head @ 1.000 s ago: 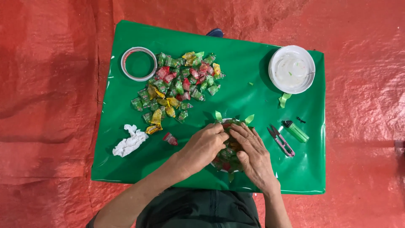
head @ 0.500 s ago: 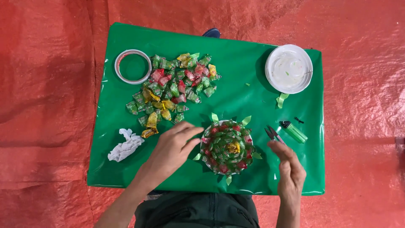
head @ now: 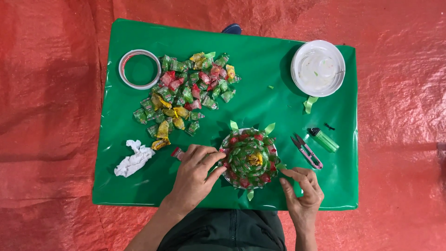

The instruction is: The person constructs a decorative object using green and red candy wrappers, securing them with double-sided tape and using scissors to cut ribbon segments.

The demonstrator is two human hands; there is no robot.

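While the green sheet point(head: 139, 186) lies slick over the red tarp point(head: 46, 139), the round candy mound point(head: 250, 158) near its front edge could slide or shed wrappers if pressed unevenly. The left hand point(head: 195, 176) pinches the mound's left rim with curled fingers; the right hand point(head: 302, 190) touches its lower right, loosely open, gripping nothing. A careless elbow might scatter the loose candy pile point(head: 186, 93), and the snips point(head: 306, 151) lie near the right wrist.
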